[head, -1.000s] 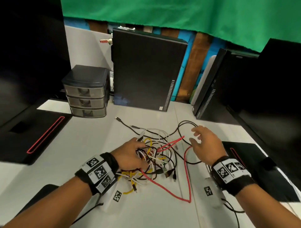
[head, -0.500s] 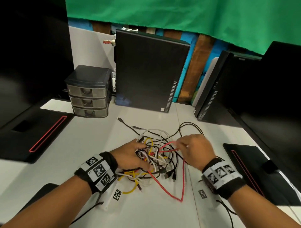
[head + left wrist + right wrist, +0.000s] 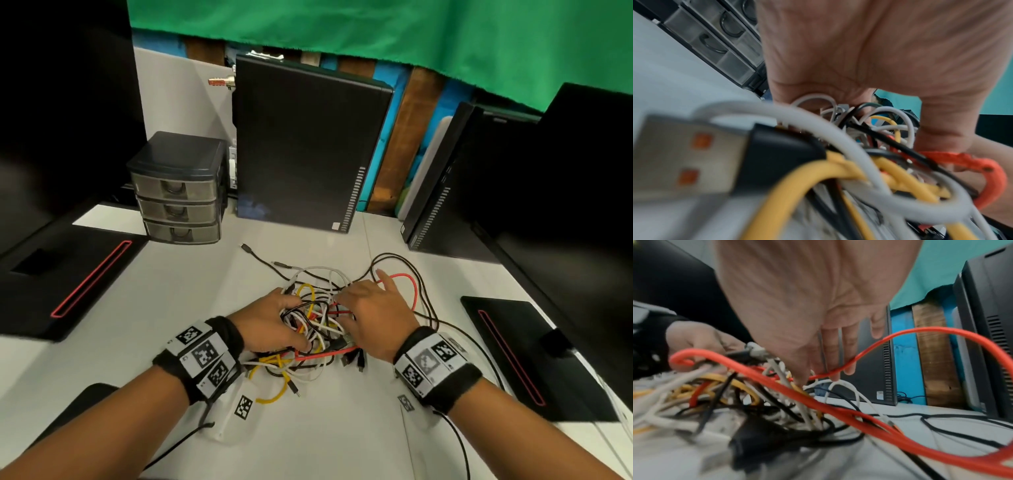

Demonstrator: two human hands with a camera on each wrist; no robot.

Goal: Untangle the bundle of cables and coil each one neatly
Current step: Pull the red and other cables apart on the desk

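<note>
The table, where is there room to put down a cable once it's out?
Bare table lies left of the cable bundle, between the drawer unit and the left hand. The near edge between both forearms is also free. Right of the right hand, black cable loops crowd it.

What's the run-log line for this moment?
stage: untangling | left hand: grips cable bundle | right hand: fingers in bundle, red cable looped beside | coiled: none

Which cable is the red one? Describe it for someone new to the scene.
Start at the black tower PC standing at the desk's back; the cable bundle lies before it, under both hands. The red cable loops out rightward past the right hand, the only red strand.
</note>
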